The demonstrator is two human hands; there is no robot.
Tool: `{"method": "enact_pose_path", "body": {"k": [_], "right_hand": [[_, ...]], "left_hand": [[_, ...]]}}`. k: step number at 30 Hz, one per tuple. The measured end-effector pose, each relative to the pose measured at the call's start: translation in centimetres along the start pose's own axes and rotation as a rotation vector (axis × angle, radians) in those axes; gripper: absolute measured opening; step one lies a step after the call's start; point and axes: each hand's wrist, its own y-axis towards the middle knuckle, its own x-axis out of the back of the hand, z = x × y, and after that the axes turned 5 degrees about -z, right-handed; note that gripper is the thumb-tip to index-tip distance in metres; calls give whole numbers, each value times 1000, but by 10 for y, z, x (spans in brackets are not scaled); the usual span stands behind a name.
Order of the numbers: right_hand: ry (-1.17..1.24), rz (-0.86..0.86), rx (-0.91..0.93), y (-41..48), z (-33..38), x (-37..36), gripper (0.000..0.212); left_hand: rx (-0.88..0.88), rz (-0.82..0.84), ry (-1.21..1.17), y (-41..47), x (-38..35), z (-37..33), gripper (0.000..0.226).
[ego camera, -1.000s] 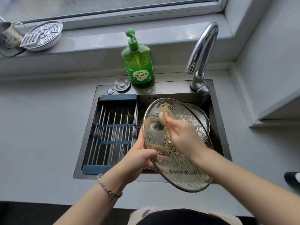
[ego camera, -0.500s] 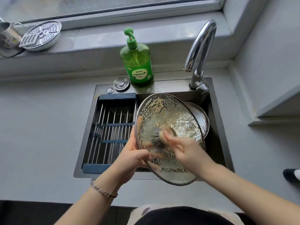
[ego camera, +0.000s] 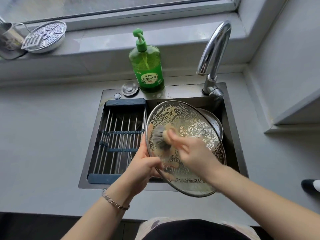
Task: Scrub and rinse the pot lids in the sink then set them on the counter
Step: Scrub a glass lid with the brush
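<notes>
A large soapy glass pot lid (ego camera: 194, 122) with a metal rim is held tilted over the sink (ego camera: 230, 135). My left hand (ego camera: 143, 168) grips its lower left edge from underneath. My right hand (ego camera: 194, 153) is shut on a steel wool scrubber (ego camera: 160, 137) and presses it against the lid's left inner face. A second metal lid or pot (ego camera: 213, 122) lies in the sink behind the glass lid, mostly hidden.
A dark draining rack (ego camera: 119, 137) fills the sink's left half. A green dish soap bottle (ego camera: 147, 66) and the faucet (ego camera: 213, 54) stand behind the sink. A steamer plate (ego camera: 45, 37) and a metal cup (ego camera: 8, 40) rest on the windowsill. Grey counter (ego camera: 43, 135) surrounds the sink.
My right hand has swept the scrubber from the lid's upper part down and left across the glass. The lid has tilted slightly in my left hand.
</notes>
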Motion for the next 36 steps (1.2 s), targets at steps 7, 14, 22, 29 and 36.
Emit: {"method": "enact_pose_path", "body": {"k": [7, 14, 22, 29, 36], "right_hand": [[-142, 24, 2, 6, -22, 23, 43], [-241, 170, 205, -27, -8, 16, 46], [-218, 267, 206, -37, -5, 12, 42], [-196, 179, 15, -8, -32, 20, 41], [-389, 292, -35, -28, -61, 42, 42]], "left_hand": [[-39, -39, -87, -2, 10, -10, 98], [-30, -70, -125, -5, 18, -12, 101], [-56, -113, -119, -1, 15, -14, 94], [-63, -135, -74, 1, 10, -16, 91], [-60, -155, -31, -9, 18, -17, 95]]}}
